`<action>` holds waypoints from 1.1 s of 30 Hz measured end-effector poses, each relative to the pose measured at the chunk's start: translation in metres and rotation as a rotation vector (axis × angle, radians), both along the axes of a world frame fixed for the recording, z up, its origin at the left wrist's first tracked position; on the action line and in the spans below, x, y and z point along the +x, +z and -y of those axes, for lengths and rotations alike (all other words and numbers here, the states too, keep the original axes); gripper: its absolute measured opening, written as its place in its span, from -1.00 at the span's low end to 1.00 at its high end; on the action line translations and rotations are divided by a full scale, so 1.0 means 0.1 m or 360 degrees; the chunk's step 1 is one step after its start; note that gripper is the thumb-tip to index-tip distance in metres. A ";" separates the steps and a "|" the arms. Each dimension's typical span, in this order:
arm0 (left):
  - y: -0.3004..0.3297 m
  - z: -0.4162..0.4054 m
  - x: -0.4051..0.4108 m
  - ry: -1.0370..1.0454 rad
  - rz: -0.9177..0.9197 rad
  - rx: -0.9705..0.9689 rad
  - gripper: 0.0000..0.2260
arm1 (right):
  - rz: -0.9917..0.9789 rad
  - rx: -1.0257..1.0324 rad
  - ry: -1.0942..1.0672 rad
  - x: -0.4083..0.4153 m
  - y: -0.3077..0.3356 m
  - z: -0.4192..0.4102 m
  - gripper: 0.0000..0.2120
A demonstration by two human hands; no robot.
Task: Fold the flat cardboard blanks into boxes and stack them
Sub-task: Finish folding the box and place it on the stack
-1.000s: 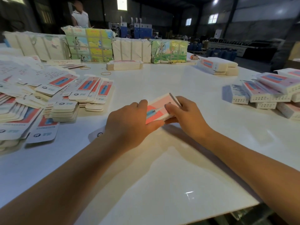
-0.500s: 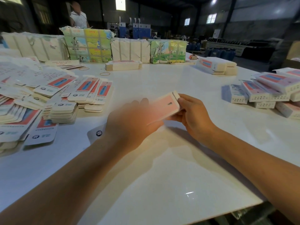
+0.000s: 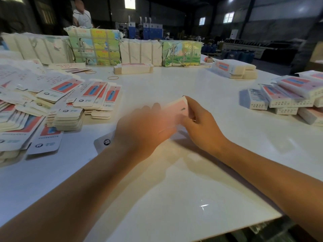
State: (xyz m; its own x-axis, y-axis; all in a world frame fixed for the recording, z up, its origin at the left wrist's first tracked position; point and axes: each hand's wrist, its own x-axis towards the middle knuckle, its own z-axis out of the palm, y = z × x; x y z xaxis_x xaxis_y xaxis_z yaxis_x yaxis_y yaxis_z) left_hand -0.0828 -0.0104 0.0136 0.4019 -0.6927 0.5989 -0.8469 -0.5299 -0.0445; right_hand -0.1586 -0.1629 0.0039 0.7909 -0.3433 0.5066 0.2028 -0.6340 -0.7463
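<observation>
Step in hand, as I judge it: forming one blank into a box, mid-fold. I hold a pink-faced, thin cardboard blank between both hands, raised just off the glossy white surface, near its middle.

My right hand grips the blank's right end, fingers curled round the edge and thumb on the near face. My left hand is smeared by motion blur; it covers the blank's left part, but I cannot tell whether the fingers are curled on it or pressing flat. A white rounded tab with a dark round logo shows at my left wrist; whether it belongs to this blank is unclear.

Next move, by my estimate: square the sleeve, tuck the end flaps, then carry it right to the stack of finished white boxes with red-and-blue panels. That calls for a steady right-hand hold while the left does the tucking.

Materials: the unfolded white card blanks with red-blue printing lie fanned in loose, slippery-looking piles at left, matte with rounded tabs. The finished boxes are rectangular and look light, with small printed squares on their end faces. The surface is smooth and reflective.
</observation>
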 end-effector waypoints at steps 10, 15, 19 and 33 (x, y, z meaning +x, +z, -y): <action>-0.01 -0.08 0.14 -0.0033 0.0171 0.0027 -0.46 | -0.0380 0.0225 0.0468 -0.06 0.05 0.01 -0.13; 0.02 -0.10 0.24 -0.0012 -0.0004 -0.0005 -0.42 | -0.0422 0.0045 0.0447 -0.06 0.05 0.04 -0.17; 0.04 -0.15 0.25 -0.0143 -0.0076 0.0076 -0.33 | -0.0095 -0.0578 0.0313 -0.08 0.07 0.05 -0.27; -0.31 0.08 0.32 -0.0522 -0.0076 -0.0006 -0.62 | -0.0131 -0.0892 -0.0481 -0.09 0.31 0.56 -0.47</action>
